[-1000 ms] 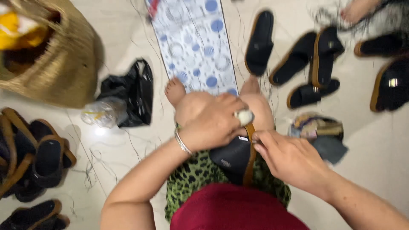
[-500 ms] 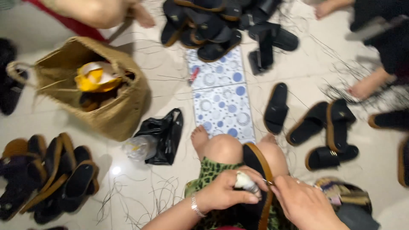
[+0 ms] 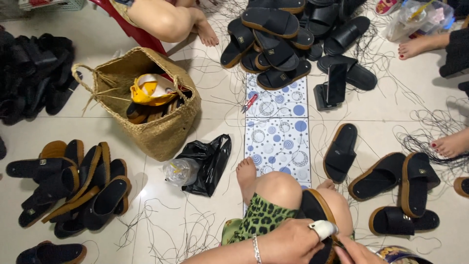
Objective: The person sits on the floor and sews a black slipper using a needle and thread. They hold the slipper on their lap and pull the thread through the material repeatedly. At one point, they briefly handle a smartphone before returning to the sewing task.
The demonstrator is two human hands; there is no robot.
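Observation:
I sit on the floor with a black slipper with a tan sole [image 3: 317, 210] lying across my knees. My left hand [image 3: 293, 242], with a silver bracelet and a white wrap on one finger, is closed on the slipper's near end at the bottom edge. Only a part of my right hand [image 3: 356, 254] shows beside it at the bottom edge, fingers bent toward the slipper's tan rim; its grip is cut off by the frame.
A woven basket [image 3: 161, 132] with a yellow object stands left of centre. A black bag [image 3: 210, 164] and clear plastic cup [image 3: 180, 171] lie near my foot. Slipper piles sit at left [image 3: 73, 188], top [image 3: 283, 44] and right [image 3: 395, 186]. Loose black threads cover the tiles. Other people's feet are around.
The view has tilted upward, so my hands and the slipper have dropped to the bottom edge and more of the floor, the basket and the far slipper pile show.

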